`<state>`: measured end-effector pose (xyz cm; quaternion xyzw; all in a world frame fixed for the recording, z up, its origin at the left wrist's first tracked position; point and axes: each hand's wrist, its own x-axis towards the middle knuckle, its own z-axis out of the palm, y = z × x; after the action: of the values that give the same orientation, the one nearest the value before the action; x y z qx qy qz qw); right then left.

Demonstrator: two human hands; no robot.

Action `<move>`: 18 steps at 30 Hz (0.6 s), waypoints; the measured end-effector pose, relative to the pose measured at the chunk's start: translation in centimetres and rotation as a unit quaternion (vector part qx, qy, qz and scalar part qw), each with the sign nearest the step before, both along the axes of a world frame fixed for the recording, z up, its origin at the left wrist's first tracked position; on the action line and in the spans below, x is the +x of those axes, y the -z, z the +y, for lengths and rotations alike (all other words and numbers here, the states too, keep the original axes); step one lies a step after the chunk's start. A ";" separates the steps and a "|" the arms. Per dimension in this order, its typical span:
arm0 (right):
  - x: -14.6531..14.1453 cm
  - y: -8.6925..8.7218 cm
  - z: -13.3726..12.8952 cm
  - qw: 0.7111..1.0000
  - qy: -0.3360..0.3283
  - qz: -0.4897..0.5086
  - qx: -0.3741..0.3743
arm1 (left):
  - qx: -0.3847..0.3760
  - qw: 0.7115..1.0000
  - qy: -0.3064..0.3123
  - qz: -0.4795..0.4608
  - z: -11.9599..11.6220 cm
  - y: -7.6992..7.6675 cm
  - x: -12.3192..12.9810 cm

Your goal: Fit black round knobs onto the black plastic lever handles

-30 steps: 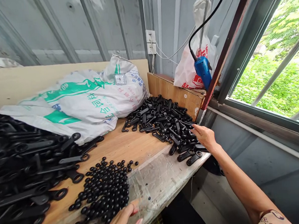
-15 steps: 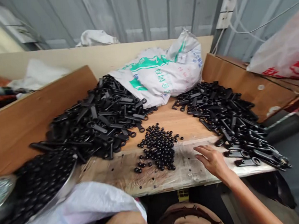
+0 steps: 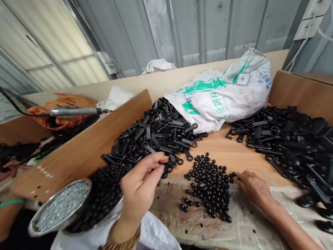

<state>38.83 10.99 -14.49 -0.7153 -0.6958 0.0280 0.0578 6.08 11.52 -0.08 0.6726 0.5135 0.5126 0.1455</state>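
Observation:
My left hand (image 3: 142, 183), with a gold bracelet on its wrist, is raised in front of the left pile of black handle-like parts (image 3: 155, 135). Its thumb and forefinger are pinched together; a dark spot shows at the tips, but I cannot make out what it is against the dark parts behind. My right hand (image 3: 255, 189) rests low on the board with fingers curled together, at the right edge of a loose heap of small black balls (image 3: 212, 187). Its fingertips touch or nearly touch the outermost balls; what lies under them is hidden.
At left, a metal bowl of small silvery pieces (image 3: 64, 206) sits over a container of black balls (image 3: 108, 188). More black handle-like parts (image 3: 299, 144) lie at right. A white printed sack (image 3: 225, 96) lies behind. Beyond the wooden divider (image 3: 130, 114) are another person's hands (image 3: 1, 172) and a power driver (image 3: 74, 111).
The view has swung left. My left hand has risen from the bottom edge to above the board, now pinched. My right hand has moved in to the ball heap, its fingers curling.

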 end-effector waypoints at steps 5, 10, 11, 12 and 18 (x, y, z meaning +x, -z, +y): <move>1.1 0.9 -0.4 0.999 -0.009 0.049 0.020 | -0.055 0.955 0.076 0.283 10.5 4.7 6.2; 1.9 1.5 -0.5 0.996 -0.019 0.078 0.026 | -0.085 0.906 0.083 0.406 17.3 9.3 13.0; 1.9 1.6 -0.5 0.996 -0.017 0.081 0.033 | -0.095 0.898 0.069 0.424 18.4 9.9 14.2; 1.9 1.6 -0.5 0.996 -0.016 0.083 0.040 | -0.106 0.891 0.052 0.439 19.4 10.5 15.3; 1.9 1.1 -0.4 0.991 -0.019 0.120 0.048 | -0.160 0.872 -0.004 0.462 22.2 12.6 17.7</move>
<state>40.73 10.54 -15.55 -0.6897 -0.6980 0.0811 0.1745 23.74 33.70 -12.65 0.7983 0.5998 0.0549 -0.0046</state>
